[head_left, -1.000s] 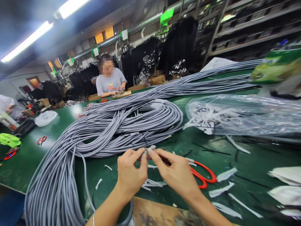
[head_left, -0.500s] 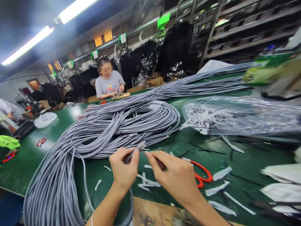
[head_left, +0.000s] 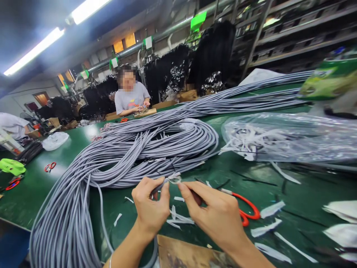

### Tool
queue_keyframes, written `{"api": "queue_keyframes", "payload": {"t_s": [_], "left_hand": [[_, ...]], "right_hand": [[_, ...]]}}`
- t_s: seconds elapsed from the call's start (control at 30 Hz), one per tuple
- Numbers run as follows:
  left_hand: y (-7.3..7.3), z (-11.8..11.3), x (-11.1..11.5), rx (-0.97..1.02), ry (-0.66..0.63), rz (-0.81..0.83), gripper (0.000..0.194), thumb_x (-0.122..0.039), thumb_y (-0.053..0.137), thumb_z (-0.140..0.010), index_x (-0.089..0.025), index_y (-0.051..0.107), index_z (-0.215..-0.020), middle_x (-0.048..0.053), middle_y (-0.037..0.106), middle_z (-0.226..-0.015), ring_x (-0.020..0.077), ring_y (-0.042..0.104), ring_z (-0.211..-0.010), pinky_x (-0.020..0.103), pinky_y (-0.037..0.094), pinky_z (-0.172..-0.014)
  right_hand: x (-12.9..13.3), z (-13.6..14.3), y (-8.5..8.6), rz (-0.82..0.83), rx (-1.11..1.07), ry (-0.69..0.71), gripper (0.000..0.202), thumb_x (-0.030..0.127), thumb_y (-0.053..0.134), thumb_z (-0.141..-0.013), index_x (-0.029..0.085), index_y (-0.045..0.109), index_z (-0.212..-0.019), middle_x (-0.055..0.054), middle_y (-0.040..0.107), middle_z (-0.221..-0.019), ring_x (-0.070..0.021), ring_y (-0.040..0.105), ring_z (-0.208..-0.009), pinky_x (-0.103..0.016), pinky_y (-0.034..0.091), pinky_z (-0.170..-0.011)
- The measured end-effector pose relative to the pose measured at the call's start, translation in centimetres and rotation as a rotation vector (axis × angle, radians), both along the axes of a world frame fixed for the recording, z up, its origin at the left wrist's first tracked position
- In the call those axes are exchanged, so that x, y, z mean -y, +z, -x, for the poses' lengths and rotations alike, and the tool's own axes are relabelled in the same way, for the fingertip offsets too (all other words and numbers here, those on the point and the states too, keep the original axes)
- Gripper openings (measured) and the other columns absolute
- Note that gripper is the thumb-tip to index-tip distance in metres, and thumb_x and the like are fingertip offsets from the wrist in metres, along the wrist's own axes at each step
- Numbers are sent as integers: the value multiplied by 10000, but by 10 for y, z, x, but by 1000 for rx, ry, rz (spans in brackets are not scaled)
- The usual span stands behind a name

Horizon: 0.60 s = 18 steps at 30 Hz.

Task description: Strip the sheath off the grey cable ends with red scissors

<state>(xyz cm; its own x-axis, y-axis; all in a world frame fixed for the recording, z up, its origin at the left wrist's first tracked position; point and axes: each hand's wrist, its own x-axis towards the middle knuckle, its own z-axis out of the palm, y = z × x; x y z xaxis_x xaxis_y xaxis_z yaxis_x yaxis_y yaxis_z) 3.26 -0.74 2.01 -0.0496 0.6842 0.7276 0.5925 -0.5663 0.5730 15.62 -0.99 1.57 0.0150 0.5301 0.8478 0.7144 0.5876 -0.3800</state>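
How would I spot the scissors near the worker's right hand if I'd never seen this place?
On the green table, find the large heap of grey cables, then the right hand in front. Red-handled scissors lie beside that hand, partly hidden by it; the other red-handled tools lie farther away, past the cables.

Ceiling tubes (head_left: 34, 52) glare — tabletop (head_left: 74, 144) shines — right edge blurs

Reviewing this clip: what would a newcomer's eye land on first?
A big looped bundle of round grey cables sprawling across the middle of the green tabletop. Just in front, the left hand holds one grey cable while the right hand pinches its pale frayed strands. Red-handled scissors lie partly behind the right hand.
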Motion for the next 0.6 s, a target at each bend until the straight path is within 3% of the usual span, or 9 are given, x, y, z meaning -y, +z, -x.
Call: {"api": "queue_keyframes", "payload": {"t_s": [0.27,0.43,0.6], "left_hand": [[-3,-5,2,-160,37,-121,177,-162,498,-805,-135,673,-805,20,573,-551,105,467,-471,220,398,-467],[-6,-3,0,-191,12,-14,161,-157,508,-785,-133,667,-789,41,608,-610,116,518,-502,214,401,-464],[-8,4,-16,-179,57,253,131,-143,536,-747,-144,662,-711,45,647,-665,138,559,-573,222,410,-529]], "right_hand": [[-1,0,0,-29,96,-82,388,241,364,-902,174,589,-593,9,571,-459,-90,490,-370,-212,325,-428],[-1,0,-1,-37,97,-87,377,225,385,-892,173,593,-583,4,584,-465,-93,512,-381,-219,335,-430],[12,13,-1,-139,68,179,302,183,437,-872,174,585,-610,12,566,-457,-90,505,-398,-215,364,-461]]}}
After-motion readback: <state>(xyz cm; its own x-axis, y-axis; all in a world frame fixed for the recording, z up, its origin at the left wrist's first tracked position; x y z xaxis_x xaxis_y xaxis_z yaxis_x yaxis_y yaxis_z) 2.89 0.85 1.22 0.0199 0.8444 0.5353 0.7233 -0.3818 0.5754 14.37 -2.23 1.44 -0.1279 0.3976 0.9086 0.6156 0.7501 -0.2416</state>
